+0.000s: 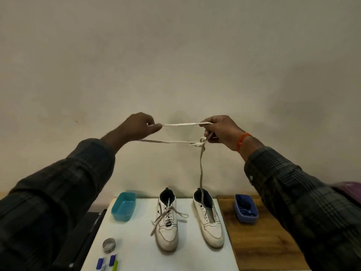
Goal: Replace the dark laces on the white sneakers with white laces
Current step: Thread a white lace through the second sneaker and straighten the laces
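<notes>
My left hand (141, 125) is raised before the wall, fingers curled and pinching one end of the white lace (181, 124). My right hand (220, 131) pinches the same lace farther along, so two strands run nearly level between the hands; a loose tangle sits just below the right hand, and one strand drops from it into the collar of the right sneaker (209, 216). That sneaker stands on the white table (136, 251) with its eyelets bare. The left sneaker (167, 220), just beside it, is already laced in white, ends trailing loose on the table (a small dark mark on its side, not readable).

Containers, two: a teal tub (124, 206) left of the sneakers, nothing visible inside; a blue tub (246, 209) on the wooden surface (259, 241) to the right, holding dark laces (244, 204).

Also on the table: one metal ring-shaped roll (109, 245) and, at the near edge, markers (112, 262) (count uncertain, partly cut off).

An orange band (242, 140) circles my right wrist.
</notes>
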